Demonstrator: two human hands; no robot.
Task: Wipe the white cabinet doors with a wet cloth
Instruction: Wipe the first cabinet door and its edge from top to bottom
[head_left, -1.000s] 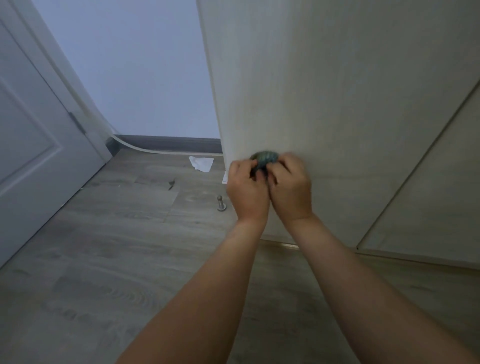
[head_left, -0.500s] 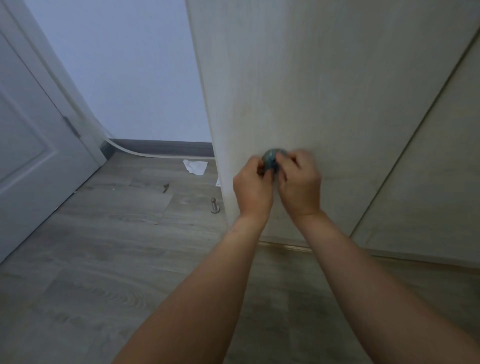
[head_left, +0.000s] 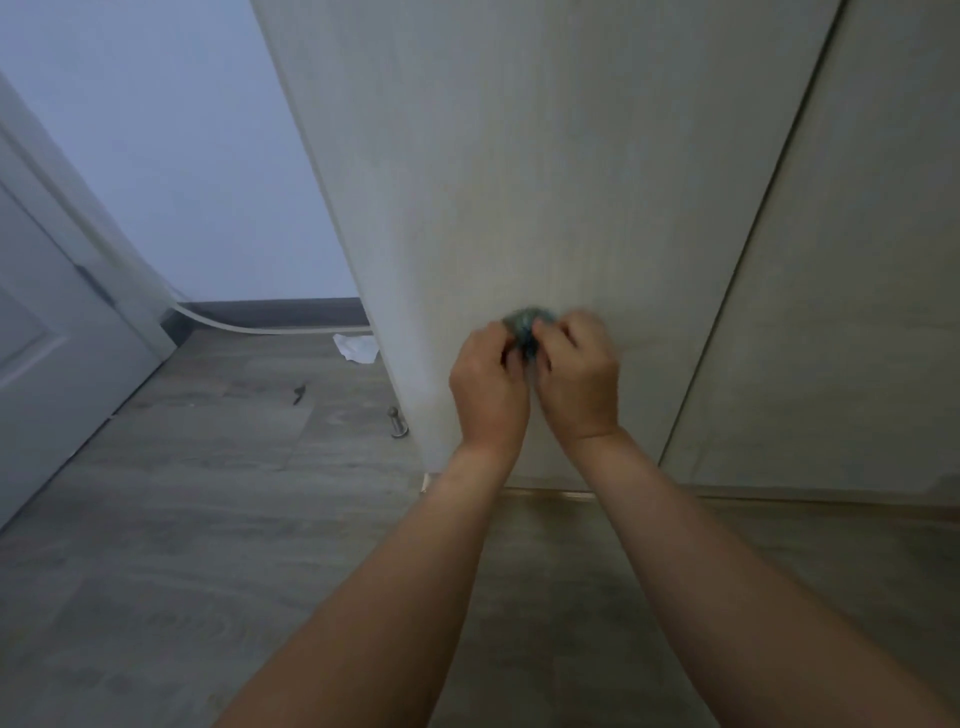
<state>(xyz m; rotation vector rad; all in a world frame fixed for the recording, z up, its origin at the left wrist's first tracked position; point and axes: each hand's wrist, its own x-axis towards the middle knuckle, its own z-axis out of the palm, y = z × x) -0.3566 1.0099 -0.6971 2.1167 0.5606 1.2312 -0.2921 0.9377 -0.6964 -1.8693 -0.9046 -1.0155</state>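
- Both forearms extended forward over grey wood-look floor (head_left: 156, 519).
- Left hand (head_left: 488, 395) and right hand (head_left: 579, 384) side by side, fingers curled around balled-up blue-green cloth (head_left: 524, 325).
- Cloth up against lower part of white cabinet door (head_left: 545, 182).
- Doorstop (head_left: 397, 421) on floor just left of door edge.
- White paper scrap (head_left: 357, 347) by baseboard beyond.

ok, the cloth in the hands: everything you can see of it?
The cloth shows only as a small blue-green wad, bunched tight and slightly blurred. It sits low against the white cabinet door, above the floor. The left hand and right hand both pinch it, fingers curled round it, hiding most of it. Wetness cannot be told.
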